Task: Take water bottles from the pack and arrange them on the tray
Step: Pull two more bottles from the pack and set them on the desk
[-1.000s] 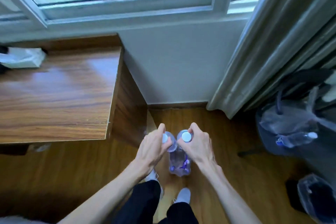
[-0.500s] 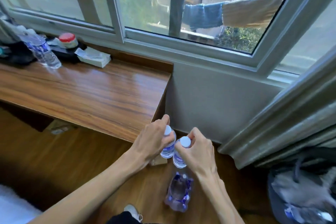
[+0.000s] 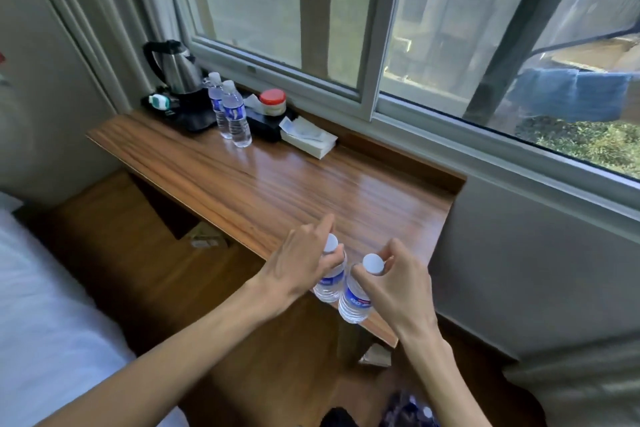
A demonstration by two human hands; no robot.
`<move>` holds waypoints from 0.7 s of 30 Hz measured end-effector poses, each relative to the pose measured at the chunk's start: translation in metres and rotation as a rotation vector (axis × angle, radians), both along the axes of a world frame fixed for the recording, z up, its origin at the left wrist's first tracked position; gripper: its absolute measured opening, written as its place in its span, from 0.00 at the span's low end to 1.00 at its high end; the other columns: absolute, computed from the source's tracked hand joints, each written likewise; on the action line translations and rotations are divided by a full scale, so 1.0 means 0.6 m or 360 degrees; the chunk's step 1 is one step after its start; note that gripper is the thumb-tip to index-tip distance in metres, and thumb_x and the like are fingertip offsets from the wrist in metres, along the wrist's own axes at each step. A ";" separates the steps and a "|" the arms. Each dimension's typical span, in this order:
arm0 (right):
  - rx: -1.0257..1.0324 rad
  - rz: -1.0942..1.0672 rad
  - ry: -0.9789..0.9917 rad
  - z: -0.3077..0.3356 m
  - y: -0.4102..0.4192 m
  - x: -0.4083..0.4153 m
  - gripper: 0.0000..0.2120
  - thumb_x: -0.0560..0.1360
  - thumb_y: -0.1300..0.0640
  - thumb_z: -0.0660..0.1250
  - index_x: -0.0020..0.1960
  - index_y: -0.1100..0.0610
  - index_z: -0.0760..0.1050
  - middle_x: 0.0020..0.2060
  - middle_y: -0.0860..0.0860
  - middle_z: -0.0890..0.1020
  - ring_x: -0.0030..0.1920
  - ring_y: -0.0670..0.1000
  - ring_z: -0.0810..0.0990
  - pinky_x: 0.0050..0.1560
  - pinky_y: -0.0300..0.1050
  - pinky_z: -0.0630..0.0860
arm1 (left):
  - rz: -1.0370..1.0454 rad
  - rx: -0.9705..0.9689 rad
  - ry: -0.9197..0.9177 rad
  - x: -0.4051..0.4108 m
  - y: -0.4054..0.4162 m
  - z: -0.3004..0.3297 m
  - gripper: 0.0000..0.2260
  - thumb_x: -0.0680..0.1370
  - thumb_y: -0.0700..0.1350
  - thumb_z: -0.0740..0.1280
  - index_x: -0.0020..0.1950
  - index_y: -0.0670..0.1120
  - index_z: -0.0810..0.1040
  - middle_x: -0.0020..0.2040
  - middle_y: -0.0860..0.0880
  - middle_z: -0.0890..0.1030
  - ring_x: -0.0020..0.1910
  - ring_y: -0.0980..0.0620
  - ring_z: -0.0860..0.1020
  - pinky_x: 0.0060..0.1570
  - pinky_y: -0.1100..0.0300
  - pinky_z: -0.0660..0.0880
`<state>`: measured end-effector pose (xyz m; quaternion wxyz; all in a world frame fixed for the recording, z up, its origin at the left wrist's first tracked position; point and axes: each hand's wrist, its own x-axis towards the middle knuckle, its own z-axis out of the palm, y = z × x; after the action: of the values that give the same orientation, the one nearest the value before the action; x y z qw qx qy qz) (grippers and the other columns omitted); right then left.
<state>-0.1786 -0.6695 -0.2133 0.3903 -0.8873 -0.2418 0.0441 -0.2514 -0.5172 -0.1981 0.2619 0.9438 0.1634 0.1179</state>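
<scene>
My left hand (image 3: 300, 260) grips a clear water bottle (image 3: 330, 282) by its neck, white cap showing above my fingers. Beside it, my right hand (image 3: 394, 284) holds a second water bottle (image 3: 354, 302) just under its white cap. Both bottles hang upright over the near edge of the wooden desk (image 3: 277, 184). Two more water bottles (image 3: 232, 113) stand at the far left of the desk, in front of a black tray (image 3: 194, 120). The pack (image 3: 412, 409) lies on the floor at the bottom edge, mostly hidden.
A steel kettle (image 3: 176, 68) sits on the black tray. A red-lidded jar (image 3: 273, 101) and a white tissue pack (image 3: 308, 137) lie near the window sill. A white bed (image 3: 41, 305) is at the left; a curtain hangs at the far right.
Both hands have lifted the two bottles from the floor pack up to the desk's near edge. My view has swung left and up, revealing the kettle, tray and two standing bottles.
</scene>
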 end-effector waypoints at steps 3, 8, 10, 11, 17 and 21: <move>0.0034 0.0056 0.0012 -0.001 0.089 -0.001 0.17 0.66 0.41 0.71 0.40 0.53 0.71 0.31 0.47 0.78 0.33 0.49 0.80 0.32 0.45 0.79 | 0.0073 0.0014 0.0052 -0.003 0.079 0.004 0.11 0.79 0.50 0.65 0.46 0.51 0.62 0.36 0.50 0.75 0.35 0.49 0.71 0.36 0.59 0.66; 0.0088 0.0084 0.0071 -0.010 0.231 0.007 0.20 0.64 0.41 0.69 0.39 0.58 0.69 0.27 0.50 0.75 0.28 0.53 0.75 0.28 0.49 0.74 | 0.0178 0.0023 0.0084 -0.001 0.204 0.012 0.11 0.79 0.50 0.65 0.45 0.50 0.63 0.35 0.52 0.74 0.31 0.51 0.71 0.32 0.62 0.64; 0.0094 0.0094 0.0081 -0.016 0.285 0.012 0.19 0.65 0.43 0.70 0.38 0.58 0.68 0.27 0.51 0.75 0.27 0.50 0.69 0.27 0.46 0.69 | 0.0184 0.0026 0.0102 0.002 0.255 0.011 0.12 0.80 0.49 0.65 0.44 0.51 0.63 0.32 0.54 0.72 0.28 0.57 0.69 0.27 0.66 0.63; 0.0097 0.0104 0.0083 -0.018 0.313 0.015 0.19 0.66 0.44 0.70 0.39 0.58 0.68 0.27 0.52 0.75 0.27 0.48 0.68 0.26 0.46 0.69 | 0.0182 0.0024 0.0119 0.004 0.282 0.010 0.11 0.80 0.49 0.65 0.45 0.51 0.62 0.32 0.54 0.71 0.28 0.58 0.69 0.26 0.67 0.63; 0.0125 0.0100 0.0133 -0.025 0.477 0.046 0.18 0.67 0.46 0.72 0.39 0.57 0.68 0.29 0.53 0.77 0.28 0.48 0.69 0.27 0.44 0.68 | 0.0161 0.0025 0.0183 0.027 0.445 0.003 0.11 0.81 0.51 0.64 0.46 0.52 0.62 0.36 0.52 0.77 0.32 0.57 0.75 0.25 0.66 0.65; 0.0118 0.0041 0.0164 -0.024 0.580 0.062 0.19 0.67 0.44 0.70 0.39 0.59 0.68 0.28 0.53 0.77 0.28 0.50 0.67 0.27 0.45 0.68 | 0.0160 0.0037 0.0202 0.048 0.546 0.002 0.11 0.81 0.52 0.64 0.47 0.51 0.63 0.38 0.52 0.78 0.35 0.52 0.77 0.29 0.66 0.64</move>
<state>-0.1417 -0.3216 -0.2274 0.4343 -0.8656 -0.2341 0.0857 -0.2225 -0.1894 -0.1968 0.2338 0.9430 0.2255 0.0727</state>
